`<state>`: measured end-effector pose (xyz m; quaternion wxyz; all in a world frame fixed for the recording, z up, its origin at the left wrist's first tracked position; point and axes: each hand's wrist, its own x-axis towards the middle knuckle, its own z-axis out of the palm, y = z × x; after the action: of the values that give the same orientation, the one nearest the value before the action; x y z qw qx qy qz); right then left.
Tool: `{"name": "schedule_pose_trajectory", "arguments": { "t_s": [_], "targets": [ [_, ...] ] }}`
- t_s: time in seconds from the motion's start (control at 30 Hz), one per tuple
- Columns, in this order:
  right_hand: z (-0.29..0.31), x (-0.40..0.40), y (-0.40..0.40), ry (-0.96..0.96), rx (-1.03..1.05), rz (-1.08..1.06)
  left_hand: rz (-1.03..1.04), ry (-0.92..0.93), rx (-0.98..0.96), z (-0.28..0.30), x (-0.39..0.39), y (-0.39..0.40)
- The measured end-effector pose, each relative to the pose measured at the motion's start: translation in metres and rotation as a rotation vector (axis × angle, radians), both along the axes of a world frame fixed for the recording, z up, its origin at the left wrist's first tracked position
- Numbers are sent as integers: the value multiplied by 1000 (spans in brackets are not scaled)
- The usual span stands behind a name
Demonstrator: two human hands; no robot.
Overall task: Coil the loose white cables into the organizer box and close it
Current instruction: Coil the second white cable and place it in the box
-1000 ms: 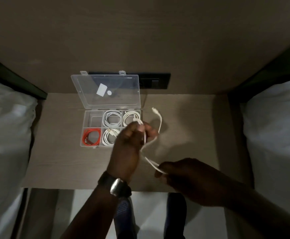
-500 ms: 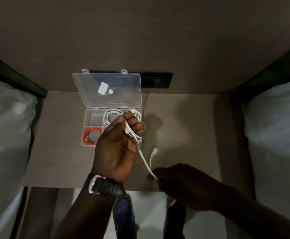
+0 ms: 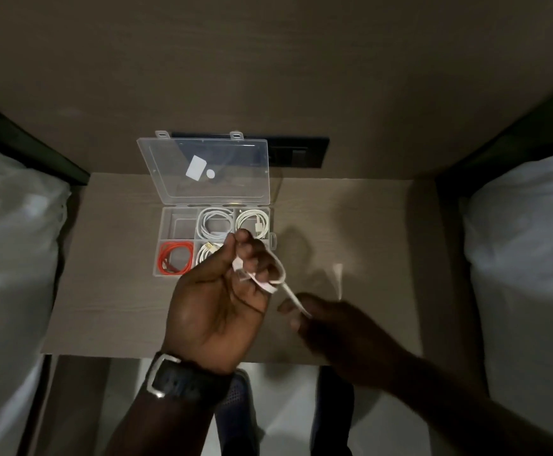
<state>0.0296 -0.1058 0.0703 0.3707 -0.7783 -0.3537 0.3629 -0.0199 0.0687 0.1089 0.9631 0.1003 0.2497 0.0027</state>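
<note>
Fingers (image 3: pixel 252 258) of L hand (image 3: pixel 215 297) round white cable (image 3: pixel 280 274), R hand (image 3: pixel 327 320) on tail

We saw a dim, wide-angle view with bowed edges; the right hand (image 3: pixel 331 327) was motion-blurred and shadowed.
</note>
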Motion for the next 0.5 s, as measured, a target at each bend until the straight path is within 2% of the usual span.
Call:
{"name": "schedule_pose_trajectory", "arguments": {
  "t_s": [0.07, 0.13, 0.17, 0.2, 0.23, 0.27, 0.3, 0.37, 0.43, 0.5],
  "targets": [
    [7, -21, -1, -12, -71, 139, 104, 104, 299, -14, -3, 0],
    [19, -30, -2, -18, -83, 206, 96, 185, 921, -33, -14, -2],
    [27, -30, -3, -29, -78, 214, 3, 192, 1256, -42, -21, -4],
    [35, -26, -3, -42, -70, 213, -125, 179, 1497, -50, -29, -6],
    [41, -18, -3, -63, -59, 220, -259, 164, 1607, -54, -35, -9],
    [46, -9, -4, -105, -52, 223, -373, 148, 1582, -55, -40, -13],
    [49, 2, -3, -179, -53, 212, -463, 137, 1467, -53, -45, -19],
    [49, 24, -4, -313, -75, 120, -567, 171, 1145, -42, -49, -32],
    [39, 38, -3, -298, -22, -77, -510, 186, 717, -28, -48, -35],
    [24, 37, 2, -257, 27, -185, -352, 75, 226, -15, -41, -28]
  ]
}}
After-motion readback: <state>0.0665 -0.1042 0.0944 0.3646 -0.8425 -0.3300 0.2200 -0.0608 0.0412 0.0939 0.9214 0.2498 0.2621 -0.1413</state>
